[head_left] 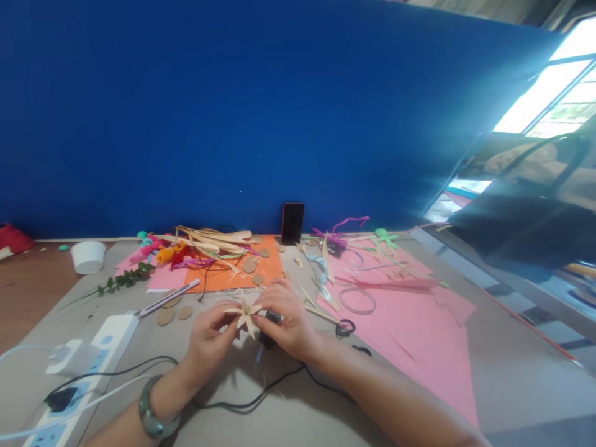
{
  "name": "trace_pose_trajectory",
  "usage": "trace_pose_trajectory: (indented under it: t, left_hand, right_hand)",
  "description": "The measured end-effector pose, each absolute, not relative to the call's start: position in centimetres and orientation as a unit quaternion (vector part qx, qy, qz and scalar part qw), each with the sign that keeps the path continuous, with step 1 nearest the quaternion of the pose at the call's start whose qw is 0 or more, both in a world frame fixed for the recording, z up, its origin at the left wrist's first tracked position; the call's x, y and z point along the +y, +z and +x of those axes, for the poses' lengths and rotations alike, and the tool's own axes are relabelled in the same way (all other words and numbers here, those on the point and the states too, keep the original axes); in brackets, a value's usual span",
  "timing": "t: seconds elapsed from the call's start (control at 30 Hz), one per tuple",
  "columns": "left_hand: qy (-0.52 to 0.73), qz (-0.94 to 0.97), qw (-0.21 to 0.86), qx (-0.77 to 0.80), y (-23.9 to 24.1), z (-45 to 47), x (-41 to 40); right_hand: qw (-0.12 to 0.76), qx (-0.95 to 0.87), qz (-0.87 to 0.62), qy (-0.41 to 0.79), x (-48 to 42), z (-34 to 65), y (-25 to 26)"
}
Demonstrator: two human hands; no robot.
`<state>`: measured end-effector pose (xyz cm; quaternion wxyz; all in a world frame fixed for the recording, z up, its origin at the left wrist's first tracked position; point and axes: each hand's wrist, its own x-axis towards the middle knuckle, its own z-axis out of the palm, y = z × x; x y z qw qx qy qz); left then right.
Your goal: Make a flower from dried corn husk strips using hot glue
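A pale straw-coloured flower (246, 312) with pointed petals is held between both hands above the table. My left hand (209, 335) pinches a petal on its left side, thumb and forefinger together. My right hand (291, 320) grips the opposite side of the flower with thumb and fingers. Beneath the right hand sits a dark device (269, 338), partly hidden, with a black cable (246, 406) running near it. Wooden discs (166, 316) lie beyond my left hand.
A white power strip (109, 341) with plugs lies at left, near a white cup (88, 257) and a green leafy sprig (121, 280). Dried strips (214, 238) rest on orange paper (223, 279). A phone (292, 223) stands at the back; pink paper (428, 335) covers the right.
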<state>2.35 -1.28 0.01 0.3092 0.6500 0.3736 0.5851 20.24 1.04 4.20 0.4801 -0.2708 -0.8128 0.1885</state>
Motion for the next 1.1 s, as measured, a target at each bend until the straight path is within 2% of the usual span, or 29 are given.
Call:
trace_pose_trajectory:
  t: [0.43, 1.1]
  left_hand:
    - [0.565, 0.692, 0.249, 0.374, -0.1, 1.8, -1.11]
    - [0.553, 0.704, 0.255, 0.364, 0.31, 1.79, -1.2]
  right_hand:
    - [0.477, -0.822, -0.25, 0.186, 1.41, 20.6, 4.2]
    - [0.484, -0.824, -0.233, 0.179, 1.54, 20.68, 4.18]
